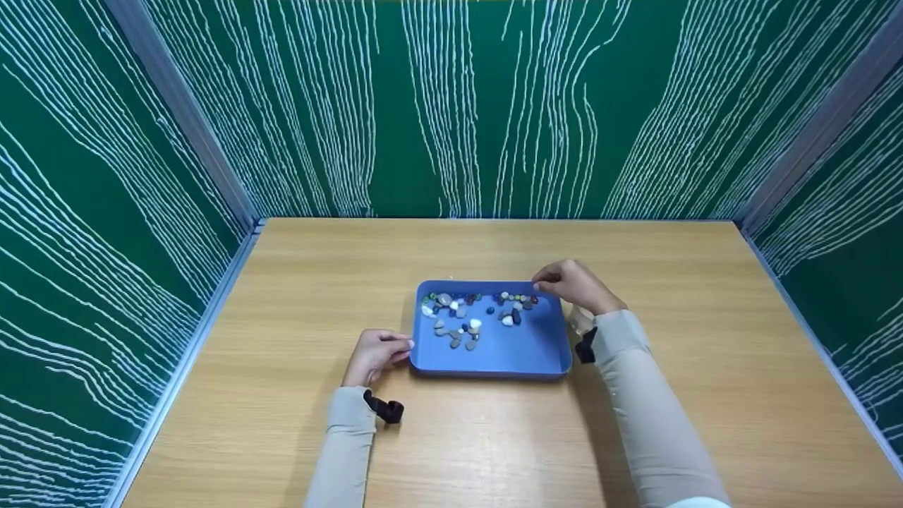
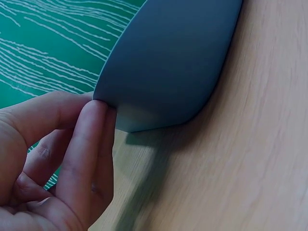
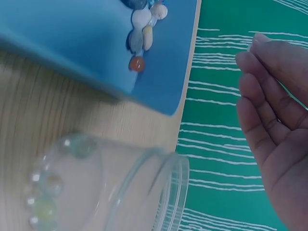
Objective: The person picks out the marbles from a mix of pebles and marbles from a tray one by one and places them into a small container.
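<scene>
In the head view, a blue tray [image 1: 518, 351] on the wooden table holds small stones [image 1: 456, 339] and glass marbles [image 1: 522, 297], mostly in its far half and left side. At its left edge my left hand [image 1: 376, 355] pinches the rim between thumb and fingers. My right hand [image 1: 575, 284] is by the far right corner. In the right wrist view its fingers [image 3: 252, 89] are loosely bent beside the thumb, and I see nothing held. A clear plastic jar [image 3: 130, 178] with several marbles [image 3: 43, 209] stands under the right wrist, beside the tray.
Green walls [image 1: 388, 141] with wavy white lines enclose the wooden table [image 1: 465, 444] at the back and both sides. Metal posts [image 1: 190, 106] stand at the corners. Both wrists wear black straps [image 1: 384, 408].
</scene>
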`<state>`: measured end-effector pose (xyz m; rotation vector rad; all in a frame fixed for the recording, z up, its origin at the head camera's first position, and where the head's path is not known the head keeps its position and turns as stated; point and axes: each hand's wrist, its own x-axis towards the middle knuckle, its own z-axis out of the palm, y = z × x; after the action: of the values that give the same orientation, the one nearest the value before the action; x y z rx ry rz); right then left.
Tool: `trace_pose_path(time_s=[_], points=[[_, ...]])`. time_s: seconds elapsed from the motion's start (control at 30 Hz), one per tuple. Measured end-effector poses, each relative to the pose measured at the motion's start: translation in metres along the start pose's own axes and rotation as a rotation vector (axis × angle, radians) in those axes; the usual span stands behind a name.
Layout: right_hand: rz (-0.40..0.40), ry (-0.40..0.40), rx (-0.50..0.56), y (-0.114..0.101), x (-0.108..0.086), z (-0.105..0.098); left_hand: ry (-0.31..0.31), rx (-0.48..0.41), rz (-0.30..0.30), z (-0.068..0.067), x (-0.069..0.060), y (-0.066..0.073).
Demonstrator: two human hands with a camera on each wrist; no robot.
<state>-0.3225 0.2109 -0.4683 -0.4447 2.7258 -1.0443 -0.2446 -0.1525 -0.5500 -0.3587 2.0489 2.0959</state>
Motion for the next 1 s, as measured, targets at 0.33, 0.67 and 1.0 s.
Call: trace_pose_path(time_s=[0.33,0.67,1.0], points=[[0.012,-0.043,0.030,-0.008,0.013,0.016,-0.016,-0.008,-0.028,-0.001,-0.002,0.002],[0.015,-0.093,0.050,-0.012,0.023,0.030,-0.002,-0.008,-0.020,0.000,-0.003,0.002],[-0.008,-0.089,0.027,-0.012,0.032,0.042,-0.015,-0.008,-0.001,0.000,-0.001,0.001]])
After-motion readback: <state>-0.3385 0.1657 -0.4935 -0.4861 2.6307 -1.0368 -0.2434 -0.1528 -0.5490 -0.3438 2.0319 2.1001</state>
